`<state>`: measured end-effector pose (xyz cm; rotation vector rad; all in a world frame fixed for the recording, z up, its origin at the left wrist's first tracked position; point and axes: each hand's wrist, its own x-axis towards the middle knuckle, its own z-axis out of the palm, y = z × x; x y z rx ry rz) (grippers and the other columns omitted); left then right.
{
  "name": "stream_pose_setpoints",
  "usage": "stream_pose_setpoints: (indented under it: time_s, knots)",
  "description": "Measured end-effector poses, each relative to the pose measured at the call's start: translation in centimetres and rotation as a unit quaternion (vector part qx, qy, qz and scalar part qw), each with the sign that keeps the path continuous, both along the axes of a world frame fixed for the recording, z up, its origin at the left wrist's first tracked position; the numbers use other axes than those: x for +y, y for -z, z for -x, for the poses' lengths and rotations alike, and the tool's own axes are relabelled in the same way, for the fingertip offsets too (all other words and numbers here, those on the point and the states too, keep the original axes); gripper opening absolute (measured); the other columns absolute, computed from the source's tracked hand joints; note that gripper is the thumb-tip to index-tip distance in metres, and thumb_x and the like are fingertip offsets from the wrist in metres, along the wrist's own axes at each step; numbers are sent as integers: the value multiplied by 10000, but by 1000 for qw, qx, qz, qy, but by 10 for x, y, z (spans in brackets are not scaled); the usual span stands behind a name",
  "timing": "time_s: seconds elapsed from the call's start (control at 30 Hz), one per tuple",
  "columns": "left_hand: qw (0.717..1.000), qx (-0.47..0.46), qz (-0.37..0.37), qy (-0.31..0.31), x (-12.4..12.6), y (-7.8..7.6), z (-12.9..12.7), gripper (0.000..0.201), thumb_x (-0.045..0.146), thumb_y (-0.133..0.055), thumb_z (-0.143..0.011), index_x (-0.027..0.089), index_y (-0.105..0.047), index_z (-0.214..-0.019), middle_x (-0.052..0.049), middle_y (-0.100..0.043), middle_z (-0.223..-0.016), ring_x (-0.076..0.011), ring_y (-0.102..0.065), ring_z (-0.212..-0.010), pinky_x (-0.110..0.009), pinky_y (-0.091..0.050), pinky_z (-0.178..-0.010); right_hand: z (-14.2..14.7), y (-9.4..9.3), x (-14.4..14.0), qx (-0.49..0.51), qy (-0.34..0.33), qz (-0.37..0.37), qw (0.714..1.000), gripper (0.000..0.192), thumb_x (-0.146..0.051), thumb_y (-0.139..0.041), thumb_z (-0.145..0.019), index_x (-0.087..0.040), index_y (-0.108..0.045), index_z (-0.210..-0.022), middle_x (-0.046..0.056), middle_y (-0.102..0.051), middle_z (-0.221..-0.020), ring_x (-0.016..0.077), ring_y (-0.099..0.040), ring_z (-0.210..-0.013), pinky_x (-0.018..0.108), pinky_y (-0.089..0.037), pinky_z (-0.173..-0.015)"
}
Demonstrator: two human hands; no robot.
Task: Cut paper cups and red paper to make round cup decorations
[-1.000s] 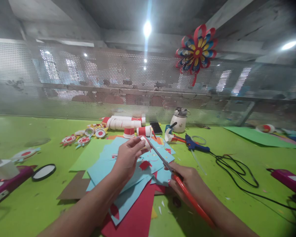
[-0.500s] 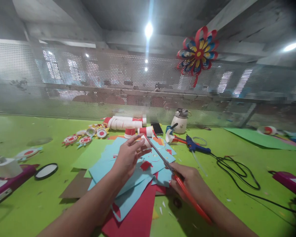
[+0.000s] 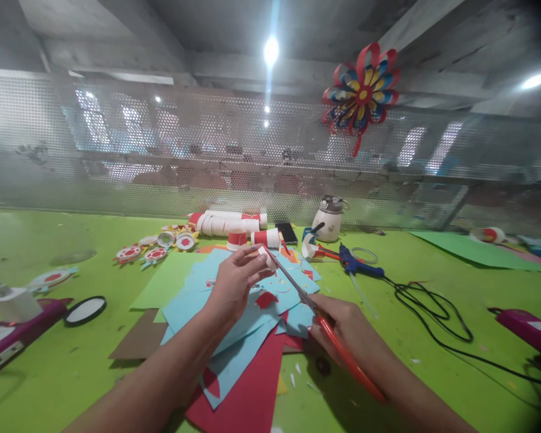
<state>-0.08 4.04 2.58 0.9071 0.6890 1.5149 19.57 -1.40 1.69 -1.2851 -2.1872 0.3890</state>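
My left hand hovers over a pile of blue and red paper sheets and pinches a small white and red paper cup piece between its fingertips. My right hand grips red-handled scissors. Their metal blades point up and left, and the tips meet the cup piece. A red paper scrap lies on the blue sheet under my left hand.
On the green table lie stacked paper cups, round paper ornaments, a blue glue gun with its black cord, a white jar, a phone, pink devices at both sides and a round mirror.
My left hand's fingers have shifted slightly on the cup piece, and the scissors stay at it. The view has moved a little; nothing else differs.
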Motion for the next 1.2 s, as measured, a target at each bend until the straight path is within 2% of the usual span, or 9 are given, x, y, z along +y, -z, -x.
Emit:
stream_pose_setpoints:
  time_s: [0.17, 0.33, 0.5, 0.63, 0.83, 1.03, 1.2]
  knots:
    - [1000, 7, 6, -9, 1, 2, -1, 416, 223, -765, -652, 93, -609, -1014, -125, -669, -889, -223, -659, -799, -432, -507, -827, -1, 1, 3, -2, -7, 9, 1000, 316, -99, -485, -732, -144, -645, -1000, 48, -659, -820, 186, -587, -715, 270, -432, -681]
    - [1000, 5, -7, -15, -1, 0, -2, 377, 216, -756, -655, 116, -604, -985, -101, -653, -908, -209, -651, -808, -424, -501, -831, 0, -1, 1, -15, 10, 10, 1000, 225, -116, -478, -755, -146, -640, -907, 50, -646, -789, 187, -568, -694, 280, -429, -659]
    - [1000, 12, -3, -17, -2, -2, -2, 370, 225, -749, -661, 129, -596, -984, -90, -651, -886, -205, -647, -812, -418, -492, -835, 1, -1, 0, -11, 11, 3, 1000, 285, -104, -477, -752, -151, -632, -987, 74, -659, -881, 214, -590, -791, 309, -436, -722]
    - [1000, 11, 0, -13, -1, -1, -3, 368, 224, -748, -659, 136, -590, -980, -94, -654, -903, -205, -648, -813, -418, -492, -833, 1, 0, -1, -16, 21, 7, 1000, 271, -117, -469, -762, -148, -632, -977, 81, -659, -875, 219, -588, -779, 318, -436, -714]
    - [1000, 10, 2, -19, -1, 0, -3, 372, 219, -761, -638, 128, -597, -960, -103, -652, -895, -210, -648, -801, -415, -499, -816, 1, 0, -1, -10, 22, 28, 999, 202, -137, -473, -765, -160, -633, -887, 75, -673, -865, 213, -596, -762, 309, -429, -708]
    - [999, 25, 11, -42, -1, 0, -4, 394, 226, -769, -624, 133, -599, -967, -100, -651, -904, -209, -645, -805, -400, -505, -794, 2, 0, -1, -15, 32, 33, 999, 171, -134, -474, -759, -177, -614, -847, 41, -659, -799, 195, -581, -717, 280, -404, -664]
    - [999, 26, 6, -38, -1, 1, -4, 379, 230, -757, -639, 138, -597, -971, -98, -651, -909, -206, -644, -803, -399, -500, -794, 0, 4, 1, -31, 31, 17, 999, 126, -137, -485, -741, -184, -582, -806, 11, -617, -710, 165, -541, -635, 252, -380, -610]
